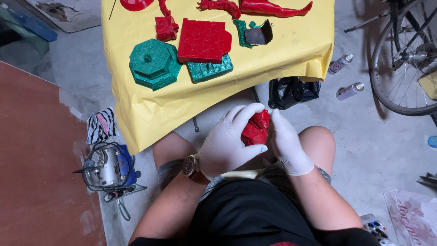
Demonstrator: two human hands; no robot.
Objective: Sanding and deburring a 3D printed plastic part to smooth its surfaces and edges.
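I watch both gloved hands, left hand [226,141] and right hand [286,143], grip closed on a red printed piece [256,128]; other red and green parts [154,63] lie waiting on yellow paper [150,114].

Printed parts [203,41] on sheet [291,50]

You wear thin white disposable gloves on both hands: left hand [226,146], right hand [286,145]; blue smudge on one left glove fingertip. Left wrist: watch, dark round dial, brown strap. Black top, short sleeves, forearms bare. Shorts patterned grey, knees bare
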